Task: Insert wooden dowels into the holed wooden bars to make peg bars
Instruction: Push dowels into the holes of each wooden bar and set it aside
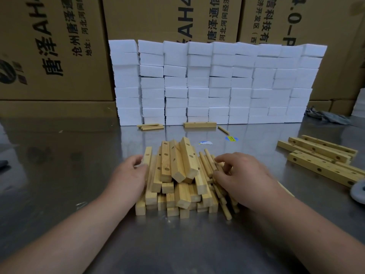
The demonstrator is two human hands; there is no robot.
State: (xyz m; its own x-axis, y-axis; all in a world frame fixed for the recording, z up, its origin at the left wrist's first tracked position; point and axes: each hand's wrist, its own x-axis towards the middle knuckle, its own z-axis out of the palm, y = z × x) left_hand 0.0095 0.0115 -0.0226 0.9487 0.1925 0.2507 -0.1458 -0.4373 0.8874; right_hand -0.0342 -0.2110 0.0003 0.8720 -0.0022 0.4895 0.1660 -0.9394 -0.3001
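Counter [59,159]: we look down on bare, reflective metal; everything sits on it.
Holed bars [175,175]: we count a loose heap at the centre, short square wooden bars stacked crosswise, several tilted with their holes facing up.
Dowels [209,165]: a bundle leans against the right side of the heap, touching the bars.
Left hand [128,175]: palm against the heap's left side, fingers loosely bent at the outermost bar; we cannot tell whether it grips it.
Right hand [243,175]: fingers and thumb curled down around a few dowels at the heap's right edge.
Long bars [320,157]: a separate cluster lies well apart, far right.
Back of the counter: one single bar [199,124], a few spare dowels [151,126] and a lone dowel [223,130] at the foot of the foam.
Foam blocks [213,82]: white, stacked as a wall.
Cardboard boxes [49,46]: printed cartons stand behind the foam.
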